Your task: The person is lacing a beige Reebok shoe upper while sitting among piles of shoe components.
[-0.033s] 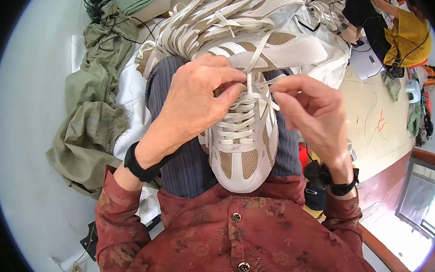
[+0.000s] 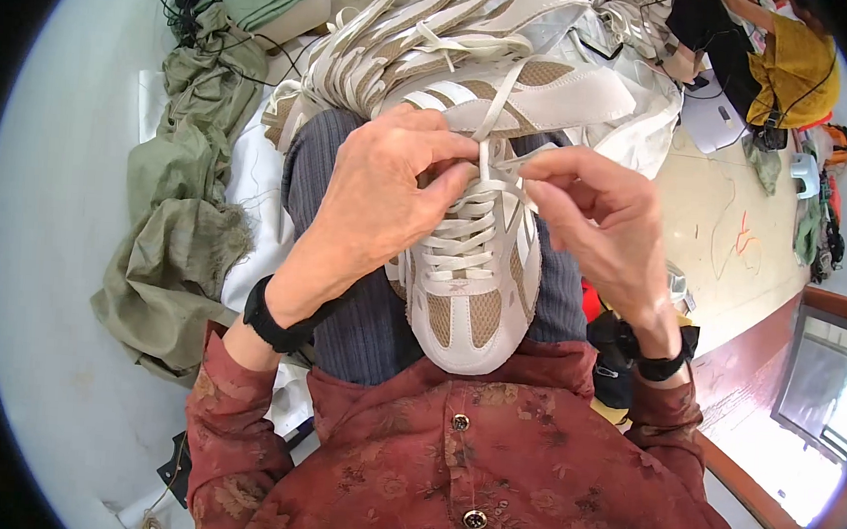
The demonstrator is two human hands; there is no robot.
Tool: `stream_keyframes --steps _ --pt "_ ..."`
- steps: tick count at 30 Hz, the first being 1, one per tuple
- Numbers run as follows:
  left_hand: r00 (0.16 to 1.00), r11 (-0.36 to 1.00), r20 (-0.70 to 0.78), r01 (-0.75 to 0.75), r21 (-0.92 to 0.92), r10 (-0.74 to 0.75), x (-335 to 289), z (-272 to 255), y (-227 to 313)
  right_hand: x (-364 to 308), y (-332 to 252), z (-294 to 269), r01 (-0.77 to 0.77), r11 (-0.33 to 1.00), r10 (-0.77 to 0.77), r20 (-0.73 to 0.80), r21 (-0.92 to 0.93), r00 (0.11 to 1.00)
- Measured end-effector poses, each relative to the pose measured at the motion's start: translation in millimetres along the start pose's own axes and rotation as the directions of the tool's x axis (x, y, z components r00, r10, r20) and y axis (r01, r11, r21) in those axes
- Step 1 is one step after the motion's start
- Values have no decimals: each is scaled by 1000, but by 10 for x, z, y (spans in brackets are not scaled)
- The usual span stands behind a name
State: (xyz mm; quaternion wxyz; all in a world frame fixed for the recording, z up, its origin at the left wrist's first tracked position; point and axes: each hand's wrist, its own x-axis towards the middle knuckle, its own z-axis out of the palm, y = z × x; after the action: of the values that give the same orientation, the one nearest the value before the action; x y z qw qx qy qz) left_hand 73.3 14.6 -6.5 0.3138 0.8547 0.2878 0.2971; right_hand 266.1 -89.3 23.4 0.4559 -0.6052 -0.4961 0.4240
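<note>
One floral red shirt (image 2: pixel 528 455), yours, nearest the sneaker's toe. One beige-and-tan sneaker (image 2: pixel 472 335), toe toward you, on your lap. White laces (image 2: pixel 462 233), threaded down its front. Your left hand (image 2: pixel 390 180), at its upper left, pinches the laces; your right hand (image 2: pixel 606 217), at its upper right, pinches a lace end. Beyond the sneaker: heaped matching sneakers (image 2: pixel 373 63).

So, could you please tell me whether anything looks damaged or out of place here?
Only small things: the olive-green cloth on the left lies crumpled, its edge apparently frayed, and a loose orange-red thread lies on the pale tabletop at right, like a stray scrap. The white-and-tan sneaker at centre shows no damage that I can see.
</note>
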Motion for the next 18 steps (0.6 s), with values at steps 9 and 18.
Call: stream_keyframes --steps 9,18 --pt "987 987 117 120 -110 -107 63 45 -20 27 345 68 119 991 -118 12 -54 993" --pt "971 969 105 225 -100 -214 76 -35 24 16 104 40 -41 998 38 46 55 998"
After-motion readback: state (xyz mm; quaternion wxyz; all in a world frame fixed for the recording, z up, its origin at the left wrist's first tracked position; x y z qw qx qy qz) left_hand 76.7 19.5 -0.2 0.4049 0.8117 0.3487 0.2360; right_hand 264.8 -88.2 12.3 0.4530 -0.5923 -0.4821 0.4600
